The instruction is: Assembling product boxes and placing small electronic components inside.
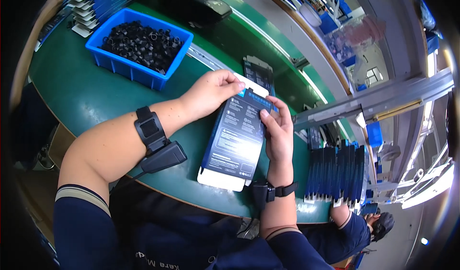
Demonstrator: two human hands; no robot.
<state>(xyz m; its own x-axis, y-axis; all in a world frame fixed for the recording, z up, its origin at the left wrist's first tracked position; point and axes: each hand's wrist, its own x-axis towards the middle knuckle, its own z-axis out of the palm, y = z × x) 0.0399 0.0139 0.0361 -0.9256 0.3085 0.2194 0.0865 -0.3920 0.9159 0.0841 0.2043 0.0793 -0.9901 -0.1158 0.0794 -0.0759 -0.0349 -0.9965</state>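
Observation:
A dark blue printed carton [235, 136] with white end flaps is in both my hands, tilted above the green table. At its top end, the thumb and fingers of my left hand [213, 93] pinch the edge by the white flap. My right hand [278, 133] grips the upper right side, thumb on the printed face and fingers behind. The lower white flap sticks out at the end nearest me. Whether anything is inside the carton cannot be seen.
Beyond my left hand, a blue bin [129, 71] holds many small black parts with rings. Stacked cartons stand right [335, 174] and far left [105, 2]. Another carton [258, 71] lies on the green belt past a metal rail. A co-worker [335, 236] sits lower right; another person's arm [31, 50] shows left.

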